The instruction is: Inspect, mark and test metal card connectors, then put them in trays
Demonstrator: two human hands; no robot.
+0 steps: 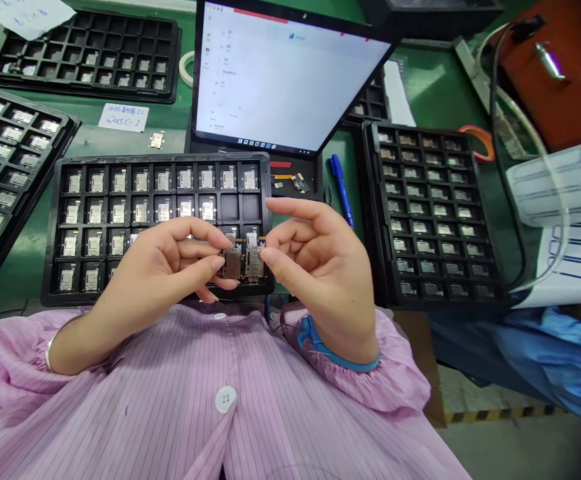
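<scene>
Above the lower right part of a black compartment tray [158, 159], my left hand [170, 263] pinches a small circuit board [232, 264] with a brown-grey metal plate. My right hand [315, 267] has its thumb and index side at a second small board [254, 262] with a silver card slot, held beside the first. Whether the two boards are joined cannot be made out. Most visible compartments of the tray hold similar silver boards; two in the second row at the right hold none.
Behind the tray stands a screen [290, 73]. More filled trays lie at the left [8, 160], upper left [90, 57] and right [430, 213]. A blue marker [341, 190], handwritten label [123, 117] and loose board [156, 140] lie nearby. Another person's blue clothing [530, 360] shows at right.
</scene>
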